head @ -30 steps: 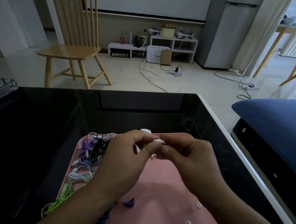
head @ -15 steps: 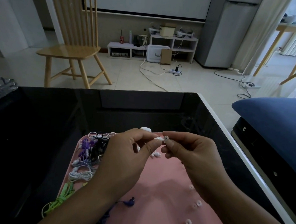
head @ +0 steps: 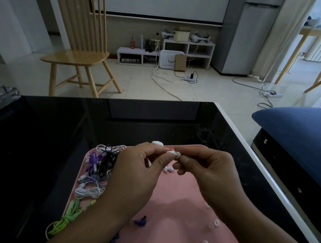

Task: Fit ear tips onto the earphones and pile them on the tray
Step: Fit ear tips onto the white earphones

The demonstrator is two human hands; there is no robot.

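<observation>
Ear tip meeting earphone above the pink tray.

My left hand point(head: 133, 178) pinches a white earphone bud point(head: 171, 152); my right hand point(head: 209, 171) grips a small translucent silicone ear tip point(head: 177, 154) against it, over the pink rectangular tray point(head: 179, 207) at the near edge of the glossy black table point(head: 61, 126). Bundled coloured earphones point(head: 96, 170) lie along the tray's left side.

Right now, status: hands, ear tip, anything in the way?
Left hand pinches white earbud. Right hand pinches ear tip against it, above pink tray. Spare tips loose on tray. Nothing in the way.
</observation>
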